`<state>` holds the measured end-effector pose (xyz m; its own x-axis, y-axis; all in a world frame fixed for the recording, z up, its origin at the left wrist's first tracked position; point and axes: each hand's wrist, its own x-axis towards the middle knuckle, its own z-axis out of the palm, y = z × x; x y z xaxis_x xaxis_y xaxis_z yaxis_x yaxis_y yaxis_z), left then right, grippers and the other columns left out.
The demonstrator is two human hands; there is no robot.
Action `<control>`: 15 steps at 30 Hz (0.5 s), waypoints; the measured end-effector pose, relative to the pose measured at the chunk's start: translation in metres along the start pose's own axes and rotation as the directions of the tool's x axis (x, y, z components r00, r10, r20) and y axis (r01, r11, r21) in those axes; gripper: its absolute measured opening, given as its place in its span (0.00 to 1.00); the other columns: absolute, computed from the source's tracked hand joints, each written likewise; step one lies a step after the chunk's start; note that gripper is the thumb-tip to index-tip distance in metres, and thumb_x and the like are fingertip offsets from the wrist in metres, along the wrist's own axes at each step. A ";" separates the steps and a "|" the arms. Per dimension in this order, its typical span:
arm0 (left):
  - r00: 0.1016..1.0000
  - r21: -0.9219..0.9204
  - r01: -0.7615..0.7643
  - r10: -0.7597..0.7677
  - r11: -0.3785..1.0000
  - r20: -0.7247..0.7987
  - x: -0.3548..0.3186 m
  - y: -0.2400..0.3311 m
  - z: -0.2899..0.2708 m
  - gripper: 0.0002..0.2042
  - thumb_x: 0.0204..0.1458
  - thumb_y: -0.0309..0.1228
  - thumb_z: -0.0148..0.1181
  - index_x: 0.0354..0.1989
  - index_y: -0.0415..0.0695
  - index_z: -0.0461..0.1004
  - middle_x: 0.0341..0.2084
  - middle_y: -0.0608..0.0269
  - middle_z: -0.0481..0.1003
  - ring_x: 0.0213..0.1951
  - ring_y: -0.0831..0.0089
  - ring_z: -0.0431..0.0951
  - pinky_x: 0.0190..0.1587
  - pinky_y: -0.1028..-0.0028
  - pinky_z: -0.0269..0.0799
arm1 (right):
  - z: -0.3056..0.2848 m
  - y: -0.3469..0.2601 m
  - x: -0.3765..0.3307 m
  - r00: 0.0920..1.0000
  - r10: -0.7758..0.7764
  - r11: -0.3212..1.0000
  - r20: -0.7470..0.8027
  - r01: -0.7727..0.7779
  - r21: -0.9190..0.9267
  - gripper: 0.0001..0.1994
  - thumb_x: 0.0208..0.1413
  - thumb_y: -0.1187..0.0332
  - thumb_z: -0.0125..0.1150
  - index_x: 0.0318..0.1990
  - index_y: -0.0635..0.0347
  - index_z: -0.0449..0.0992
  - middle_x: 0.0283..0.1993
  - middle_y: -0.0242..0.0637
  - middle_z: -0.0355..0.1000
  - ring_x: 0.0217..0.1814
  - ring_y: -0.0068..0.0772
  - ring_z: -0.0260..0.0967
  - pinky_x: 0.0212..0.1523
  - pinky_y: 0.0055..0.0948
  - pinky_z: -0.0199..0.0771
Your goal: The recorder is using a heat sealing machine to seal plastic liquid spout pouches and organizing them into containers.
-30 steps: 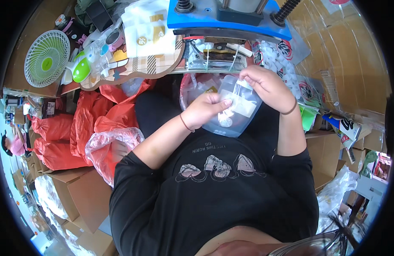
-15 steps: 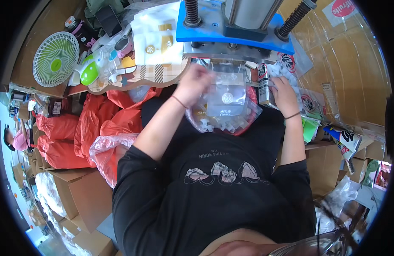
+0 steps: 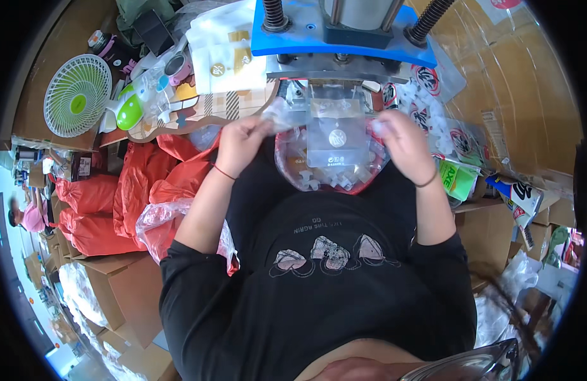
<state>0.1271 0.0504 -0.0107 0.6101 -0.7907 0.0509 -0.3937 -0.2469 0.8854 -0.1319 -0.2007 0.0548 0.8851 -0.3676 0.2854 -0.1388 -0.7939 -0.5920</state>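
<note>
A translucent printed pouch (image 3: 336, 136) hangs under the metal edge of a press (image 3: 334, 39) with a blue plate. Below it, on my lap, a red-rimmed basin (image 3: 282, 171) holds several small whitish plastic pieces (image 3: 347, 178). Left of the pouch, my left hand (image 3: 242, 141) pinches a thin, translucent plastic piece (image 3: 279, 114), too blurred to name more exactly. On the pouch's other side, my right hand (image 3: 404, 145) is closed on a small white plastic piece (image 3: 378, 128), also smeared by motion. Neither hand appears to touch the pouch.
White pouches (image 3: 220, 60) lie on a patterned board (image 3: 201, 114) at the far left, near a green-and-white fan (image 3: 77, 95). Small white pieces (image 3: 426, 105) are heaped right of the press. Red bags (image 3: 93, 216) and open cartons (image 3: 128, 286) stand left; cardboard (image 3: 522, 76) walls the right.
My left hand has drawn back left from the pouch, now with a translucent piece in its fingers. My right hand has left the heap of white pieces and moved left toward the pouch.
</note>
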 end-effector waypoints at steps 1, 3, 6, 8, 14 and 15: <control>1.000 -0.002 0.000 0.000 1.000 0.003 -0.003 0.007 0.006 0.09 0.58 0.32 0.63 0.37 0.37 0.81 0.29 0.65 0.80 0.33 0.79 0.76 0.38 0.75 0.72 | 0.004 -0.009 0.006 1.000 0.003 1.000 0.000 -0.003 -0.001 0.10 0.65 0.66 0.54 0.43 0.63 0.74 0.39 0.43 0.73 0.42 0.44 0.72 0.45 0.35 0.71; 0.995 -0.014 0.001 0.001 1.000 0.102 -0.006 0.026 0.025 0.10 0.59 0.32 0.64 0.32 0.37 0.81 0.24 0.70 0.76 0.30 0.84 0.72 0.35 0.79 0.69 | 0.008 -0.026 0.019 0.986 -0.103 0.986 0.134 0.084 0.141 0.08 0.64 0.68 0.55 0.42 0.64 0.74 0.38 0.41 0.74 0.40 0.41 0.72 0.45 0.33 0.71; 0.975 -0.099 0.027 -0.005 0.995 0.221 -0.010 0.038 0.049 0.11 0.59 0.33 0.64 0.32 0.37 0.81 0.22 0.72 0.76 0.29 0.86 0.72 0.34 0.80 0.69 | 0.013 -0.043 0.040 0.999 -0.050 0.953 0.001 0.047 0.300 0.08 0.64 0.68 0.56 0.43 0.63 0.75 0.37 0.41 0.74 0.39 0.40 0.73 0.44 0.33 0.71; 0.930 -0.244 0.093 0.003 0.965 0.367 -0.010 0.044 0.063 0.11 0.58 0.35 0.64 0.37 0.38 0.82 0.26 0.69 0.79 0.31 0.83 0.76 0.36 0.78 0.73 | 0.010 -0.043 0.043 0.998 -0.004 0.928 -0.068 0.030 0.372 0.08 0.63 0.69 0.56 0.43 0.63 0.76 0.36 0.41 0.74 0.39 0.39 0.73 0.44 0.33 0.71; 0.823 -0.609 0.470 -0.068 0.639 0.564 -0.025 0.062 0.096 0.12 0.59 0.34 0.63 0.44 0.38 0.80 0.34 0.67 0.80 0.35 0.82 0.77 0.39 0.78 0.75 | -0.008 -0.023 0.038 0.952 -0.173 0.971 0.253 0.121 0.207 0.10 0.63 0.69 0.56 0.49 0.61 0.76 0.39 0.43 0.76 0.43 0.41 0.75 0.47 0.35 0.72; 0.771 -0.605 0.529 -0.039 0.595 0.635 -0.025 0.062 0.102 0.12 0.60 0.33 0.62 0.45 0.39 0.79 0.36 0.66 0.80 0.37 0.81 0.78 0.41 0.77 0.75 | -0.014 -0.018 0.033 0.939 -0.161 0.968 0.305 0.091 0.233 0.11 0.63 0.70 0.56 0.50 0.60 0.76 0.41 0.44 0.76 0.45 0.42 0.75 0.49 0.35 0.72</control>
<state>0.0168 -0.0020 -0.0042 0.0490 -0.9561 -0.2889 0.5041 -0.2261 0.8335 -0.1067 -0.2048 0.0853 0.9886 -0.0693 0.1335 0.0493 -0.6894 -0.7227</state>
